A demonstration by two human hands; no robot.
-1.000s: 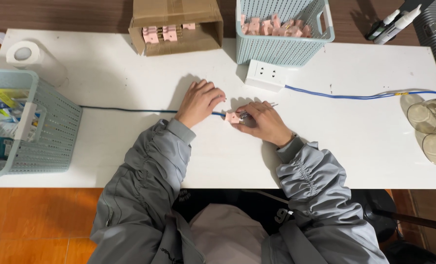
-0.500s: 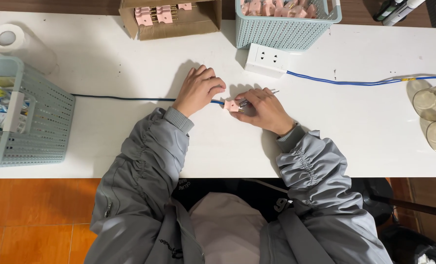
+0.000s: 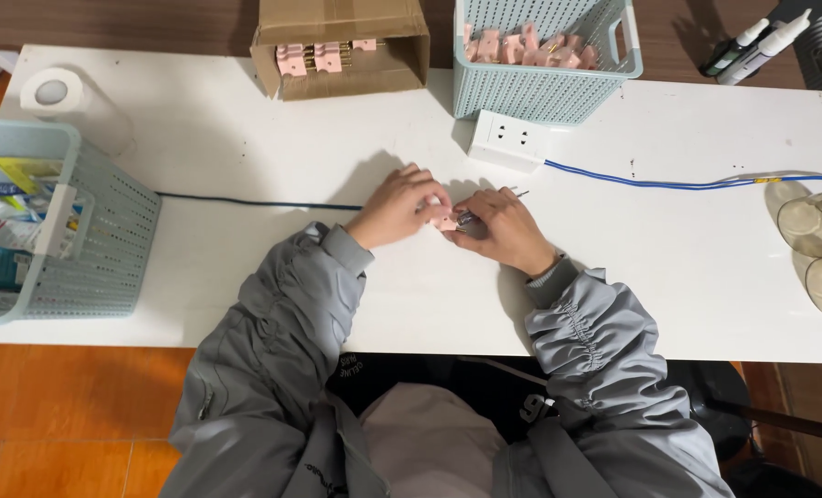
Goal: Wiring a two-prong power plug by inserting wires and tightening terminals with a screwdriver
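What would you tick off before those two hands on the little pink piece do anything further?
1. Pink piece gripped from both sides: ok, the left hand and right hand meet on it.
2. Dark cable lying flat on the table: ok; it runs in from the left towards the left hand.
3. Thin metal tip by the right hand: cannot tell what it is.
4. More pink pieces at hand: ok, some in the cardboard box, some in the pale blue basket.
5. White socket block out of the hands' way: ok, it lies apart, behind them.
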